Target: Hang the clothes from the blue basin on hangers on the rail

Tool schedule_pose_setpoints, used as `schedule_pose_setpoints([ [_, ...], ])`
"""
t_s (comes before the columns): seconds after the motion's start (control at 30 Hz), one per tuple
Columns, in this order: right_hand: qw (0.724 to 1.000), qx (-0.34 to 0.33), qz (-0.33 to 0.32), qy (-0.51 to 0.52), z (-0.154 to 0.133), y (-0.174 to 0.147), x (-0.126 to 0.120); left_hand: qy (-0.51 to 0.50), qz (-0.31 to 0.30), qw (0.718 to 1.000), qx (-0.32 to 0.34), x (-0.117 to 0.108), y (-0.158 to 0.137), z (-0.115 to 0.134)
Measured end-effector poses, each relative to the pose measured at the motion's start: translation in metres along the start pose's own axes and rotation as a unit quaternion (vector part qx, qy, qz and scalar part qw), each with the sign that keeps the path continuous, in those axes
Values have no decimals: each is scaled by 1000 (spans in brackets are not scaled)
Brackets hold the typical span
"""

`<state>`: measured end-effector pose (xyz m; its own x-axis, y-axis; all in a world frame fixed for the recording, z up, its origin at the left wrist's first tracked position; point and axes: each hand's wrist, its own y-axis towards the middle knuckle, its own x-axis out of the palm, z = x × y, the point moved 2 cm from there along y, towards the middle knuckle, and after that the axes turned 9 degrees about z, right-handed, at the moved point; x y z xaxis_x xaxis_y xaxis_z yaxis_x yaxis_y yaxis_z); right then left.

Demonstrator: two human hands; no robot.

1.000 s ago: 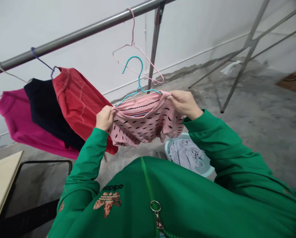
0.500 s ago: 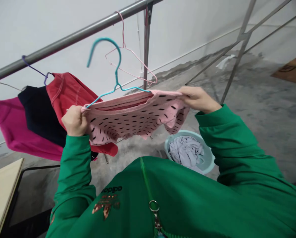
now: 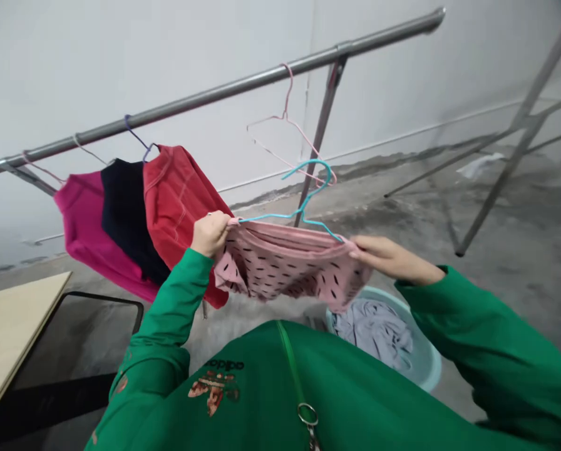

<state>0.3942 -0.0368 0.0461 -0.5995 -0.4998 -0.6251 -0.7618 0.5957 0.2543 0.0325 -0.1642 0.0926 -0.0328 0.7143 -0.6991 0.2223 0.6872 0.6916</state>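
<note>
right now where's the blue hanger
In the head view, the blue hanger is just right of centre, its arms at the neckline of the pink top held between the left hand and right hand, its hook off the rail.

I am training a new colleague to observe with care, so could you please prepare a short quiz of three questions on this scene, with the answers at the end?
1. Which garment do the left hand and the right hand hold?
2. True or false: the turquoise hanger is apart from the rail.
3. Fill in the colour: between the magenta garment and the red garment hangs the ____ garment.

Key:
1. The pink garment.
2. True.
3. The black garment.
</note>
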Motion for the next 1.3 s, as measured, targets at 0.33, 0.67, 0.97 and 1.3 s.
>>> schedule_pose_setpoints([
  [0.33, 890, 260, 5, 375, -40, -18, 15, -73, -133, 981, -119, 40, -30, 0],
  [0.67, 937, 101, 122, 310, -84, 83, 33, -128, -51, 952, -275, 28, -128, 52],
  [0.97, 950, -47, 206, 229, -120, 210, 86, -161, -130, 931, -301, 29, -173, 85],
  [1.3, 975, 10, 206, 77, -127, 267, 132, -151, -176, 903, -362, 20, -186, 82],
])
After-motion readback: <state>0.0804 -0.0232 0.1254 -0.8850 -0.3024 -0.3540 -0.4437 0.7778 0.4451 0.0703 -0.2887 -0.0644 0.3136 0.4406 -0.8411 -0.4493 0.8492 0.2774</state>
